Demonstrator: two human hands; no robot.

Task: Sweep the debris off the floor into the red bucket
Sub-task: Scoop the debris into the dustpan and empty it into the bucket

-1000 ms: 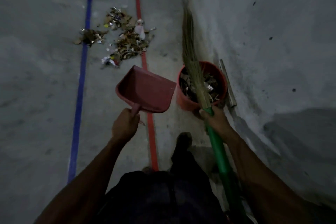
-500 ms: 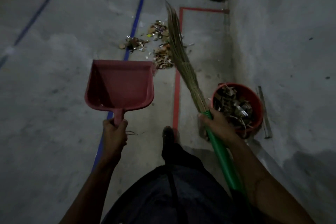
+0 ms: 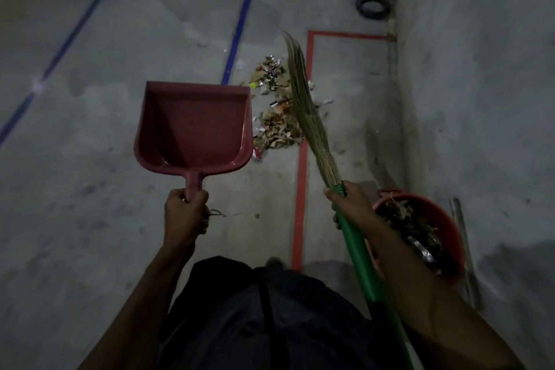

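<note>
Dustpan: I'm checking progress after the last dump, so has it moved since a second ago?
Yes. The dustpan has swung left, away from the red bucket, from over the red tape line toward the blue one.

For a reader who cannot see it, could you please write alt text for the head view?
A person's left hand holds an empty red dustpan while the right hand grips a green-handled broom over a debris pile on the concrete floor. A red bucket holding debris stands by the wall at right.
</note>
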